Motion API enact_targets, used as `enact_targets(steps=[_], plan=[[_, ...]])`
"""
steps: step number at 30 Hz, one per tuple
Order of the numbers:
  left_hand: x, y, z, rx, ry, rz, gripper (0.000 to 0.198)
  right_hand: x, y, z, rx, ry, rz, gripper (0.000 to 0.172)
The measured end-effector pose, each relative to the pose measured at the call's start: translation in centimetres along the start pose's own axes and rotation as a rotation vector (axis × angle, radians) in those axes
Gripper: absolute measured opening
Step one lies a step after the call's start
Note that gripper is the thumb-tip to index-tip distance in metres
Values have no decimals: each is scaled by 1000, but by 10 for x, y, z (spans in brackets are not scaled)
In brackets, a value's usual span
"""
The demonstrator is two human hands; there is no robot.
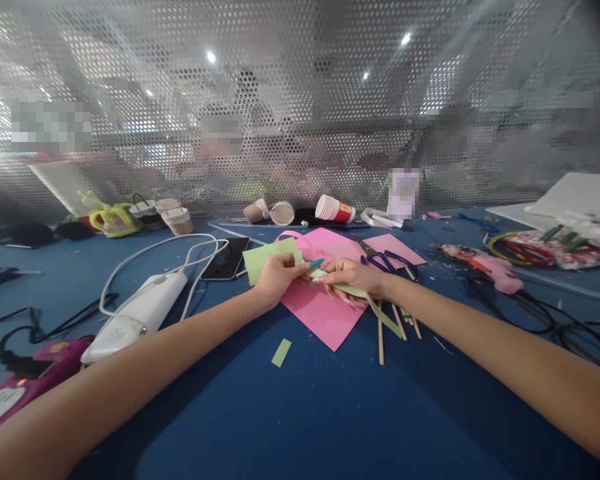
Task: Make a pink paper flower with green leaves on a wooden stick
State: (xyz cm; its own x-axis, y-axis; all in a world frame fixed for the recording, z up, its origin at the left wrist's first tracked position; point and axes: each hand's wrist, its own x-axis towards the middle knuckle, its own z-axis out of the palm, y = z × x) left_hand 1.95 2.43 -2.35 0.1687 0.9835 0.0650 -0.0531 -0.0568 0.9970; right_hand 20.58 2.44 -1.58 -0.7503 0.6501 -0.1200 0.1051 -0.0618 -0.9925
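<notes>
Two hands [276, 275], one pair scissors [373, 253], one white power bank [145, 313].

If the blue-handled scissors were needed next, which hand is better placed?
Probably the right hand: the scissors lie just beyond its wrist; the left hand is farther away. However, the right holds a green paper strip.

White oblong plastic power bank [145, 310], one, lying at left; slim white cable [194, 235], looped behind it. Black rectangular glass-faced phone [230, 259], one, flat, near the cable. Red-and-white paper cups [344, 212], nested, on their side. Yellow-green handled bag-shaped article [114, 221], one, far left. Perforated silver-grey metal screen [305, 87], upright behind everything.
</notes>
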Motion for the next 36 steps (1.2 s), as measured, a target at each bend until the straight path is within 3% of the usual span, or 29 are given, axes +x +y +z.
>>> enact_targets(steps=[7,21,36], plan=[[-1,7,0,45,-99,-109,19,-6,0,-21,-27,-103,83,26],[4,10,-5,73,-222,-145,21,-9,-1,-26,-39,-139,129,28],[7,8,-8,108,-204,-182,24,-9,-1,-29,6,-196,130,24]])
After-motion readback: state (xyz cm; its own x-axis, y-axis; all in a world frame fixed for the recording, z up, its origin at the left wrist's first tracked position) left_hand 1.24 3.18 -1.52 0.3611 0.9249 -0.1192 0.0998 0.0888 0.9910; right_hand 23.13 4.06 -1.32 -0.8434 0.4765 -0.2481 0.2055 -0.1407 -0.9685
